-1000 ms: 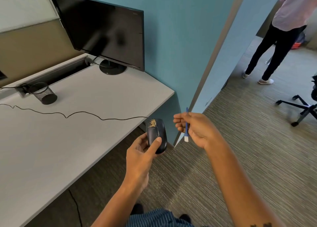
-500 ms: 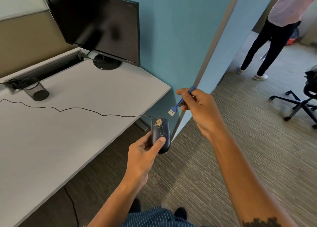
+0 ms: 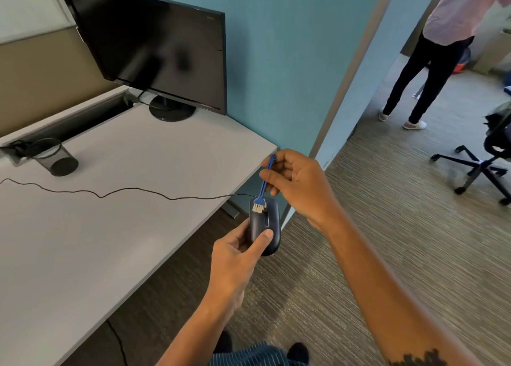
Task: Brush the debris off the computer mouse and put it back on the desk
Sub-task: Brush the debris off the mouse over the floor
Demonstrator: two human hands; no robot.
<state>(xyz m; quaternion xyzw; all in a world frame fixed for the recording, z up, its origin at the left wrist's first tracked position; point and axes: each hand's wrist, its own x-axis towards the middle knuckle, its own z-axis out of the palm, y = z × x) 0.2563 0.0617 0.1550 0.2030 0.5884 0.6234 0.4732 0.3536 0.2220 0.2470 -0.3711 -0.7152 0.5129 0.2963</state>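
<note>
My left hand [image 3: 237, 257] holds a dark wired computer mouse [image 3: 269, 221] in the air just off the right edge of the white desk [image 3: 83, 241], thumb resting on its top. A patch of tan debris lies on the mouse's front end, mostly hidden under bristles. My right hand [image 3: 298, 185] pinches a small blue brush [image 3: 262, 192] by its handle. The brush's pale bristles touch the front of the mouse where the debris sits. The mouse's black cable [image 3: 124, 191] trails left across the desk.
A black monitor [image 3: 154, 50] stands at the desk's back against a blue partition. A mesh pen cup [image 3: 56, 158] sits at the left. A person [image 3: 442, 47] stands on the carpet at the far right, near a black office chair [image 3: 486, 161].
My right hand has turned the brush bristles-down and lowered it from beside the mouse onto the debris at its front. My left hand keeps the mouse in about the same place.
</note>
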